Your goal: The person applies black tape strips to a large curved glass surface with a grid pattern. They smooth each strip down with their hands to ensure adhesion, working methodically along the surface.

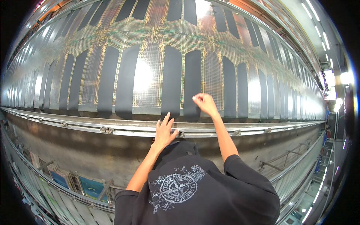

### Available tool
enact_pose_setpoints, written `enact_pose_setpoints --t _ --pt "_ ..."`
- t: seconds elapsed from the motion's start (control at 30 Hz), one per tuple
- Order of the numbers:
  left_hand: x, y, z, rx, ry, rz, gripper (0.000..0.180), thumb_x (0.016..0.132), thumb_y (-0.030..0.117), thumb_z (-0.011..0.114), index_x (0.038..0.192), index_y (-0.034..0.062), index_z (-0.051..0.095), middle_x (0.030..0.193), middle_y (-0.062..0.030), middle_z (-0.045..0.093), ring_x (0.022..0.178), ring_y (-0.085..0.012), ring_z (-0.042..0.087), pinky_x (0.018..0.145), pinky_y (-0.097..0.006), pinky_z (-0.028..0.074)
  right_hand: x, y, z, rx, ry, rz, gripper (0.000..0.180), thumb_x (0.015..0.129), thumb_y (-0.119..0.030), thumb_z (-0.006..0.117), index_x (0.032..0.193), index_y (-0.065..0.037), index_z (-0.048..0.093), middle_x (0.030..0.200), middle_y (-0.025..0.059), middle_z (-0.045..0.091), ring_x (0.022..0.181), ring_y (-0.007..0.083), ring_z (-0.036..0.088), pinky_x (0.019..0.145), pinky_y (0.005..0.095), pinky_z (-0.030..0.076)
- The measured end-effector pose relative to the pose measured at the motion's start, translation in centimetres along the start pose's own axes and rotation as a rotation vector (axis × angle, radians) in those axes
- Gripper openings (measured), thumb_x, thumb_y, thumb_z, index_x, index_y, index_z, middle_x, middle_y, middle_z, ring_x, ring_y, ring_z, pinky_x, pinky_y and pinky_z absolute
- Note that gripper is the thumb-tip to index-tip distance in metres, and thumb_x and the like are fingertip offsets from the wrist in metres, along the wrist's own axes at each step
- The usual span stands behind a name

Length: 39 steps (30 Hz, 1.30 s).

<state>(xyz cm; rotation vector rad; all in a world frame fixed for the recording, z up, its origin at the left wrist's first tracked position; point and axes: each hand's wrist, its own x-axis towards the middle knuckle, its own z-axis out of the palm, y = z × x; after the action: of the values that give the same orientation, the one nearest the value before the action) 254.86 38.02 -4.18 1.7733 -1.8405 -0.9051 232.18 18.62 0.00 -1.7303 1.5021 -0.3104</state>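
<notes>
Several long black fabric-like panels [192,71] lie side by side on a wide, shiny work table [147,111] marked with fine yellow and green lines. Over the right edge of one panel, my right hand [205,104] is held with fingers pinched together. A small pale spot shows at its fingertips; what they hold, if anything, is too small to name. My left hand [164,131] is open, fingers spread, over the table's near edge, its fingertips by the lower end of the neighbouring black panel [172,80]. Whether those fingertips touch it I cannot tell.
A metal rail [135,132] with small clamp-like fittings runs along the near edge. Behind me a concrete floor [93,153] leads to another long railed table [67,191]. Blue-green framed panels [92,187] stand beneath it. Tube lights [326,40] line the right side.
</notes>
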Motion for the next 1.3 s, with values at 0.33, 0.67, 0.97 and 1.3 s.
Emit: enact_pose_setpoints --t 0.33,0.67,0.97,1.3 --pt "3.4 0.8 1.1 0.196 -0.289 -0.078 0.085 0.093 0.047 0.072 0.158 -0.0007 0.045 0.176 -0.0212 0.023 0.161 -0.0354 0.028 0.128 -0.071 0.009 30.5 -2.7 1.7 -0.175 0.169 -0.221 0.037 0.090 -0.031 0.078 0.110 0.000 0.077 0.094 0.0191 0.078 0.087 0.0362 0.076 0.081 0.0464 0.058" --pt "4.8 1.7 0.0 0.247 -0.479 -0.127 0.083 0.099 0.047 0.066 0.161 -0.0024 0.040 0.176 -0.0269 0.015 0.163 -0.0391 0.022 0.129 -0.067 0.010 32.8 -4.4 5.2 -0.262 0.237 -0.334 0.022 0.086 -0.011 0.078 0.098 0.006 0.070 0.094 0.0291 0.074 0.090 0.0485 0.073 0.083 0.0546 0.059" --pt "5.1 1.8 -0.2 0.329 -0.518 -0.077 0.085 0.098 0.046 0.069 0.161 -0.0027 0.040 0.175 -0.0288 0.016 0.162 -0.0407 0.024 0.129 -0.066 0.014 33.2 -4.5 2.4 -0.221 0.070 -0.475 0.008 0.093 -0.009 0.069 0.099 -0.004 0.070 0.087 0.0174 0.071 0.084 0.0378 0.070 0.079 0.0472 0.055" --pt "4.7 1.7 0.2 0.360 -0.506 -0.058 0.087 0.097 0.047 0.069 0.161 -0.0040 0.039 0.175 -0.0285 0.019 0.161 -0.0414 0.024 0.131 -0.061 0.013 17.2 -14.9 -8.3 -0.085 -0.276 -0.836 0.011 0.094 -0.010 0.071 0.099 -0.003 0.064 0.090 0.0124 0.064 0.085 0.0327 0.062 0.082 0.0430 0.051"
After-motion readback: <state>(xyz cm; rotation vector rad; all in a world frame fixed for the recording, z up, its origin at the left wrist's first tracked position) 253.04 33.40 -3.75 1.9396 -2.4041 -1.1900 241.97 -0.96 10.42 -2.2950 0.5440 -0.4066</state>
